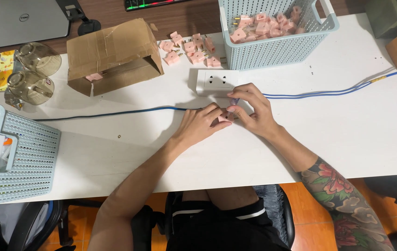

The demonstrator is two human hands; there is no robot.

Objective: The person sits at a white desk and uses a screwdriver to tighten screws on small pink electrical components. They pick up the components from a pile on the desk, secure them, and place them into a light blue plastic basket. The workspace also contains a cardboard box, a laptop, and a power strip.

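Two bare forearms reach forward and angle inward until the hands meet, fingertips touching. The left hand (200, 124) lies palm down, fingers stretched toward the right. The right hand (250, 111) arches, its fingers curled downward in what looks like a pinch, though the fingertips overlap. The right forearm carries a floral tattoo.

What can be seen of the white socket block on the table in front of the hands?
The white socket block is a flat rectangular box, plastic by its look, lying face up on the white table. Its top shows a pair of outlets with dark holes. It sits just beyond the left hand and right hand, between the cardboard box and the pale blue basket. The right hand's fingers reach its near edge; whether they touch it cannot be told. Blue cables run close by.
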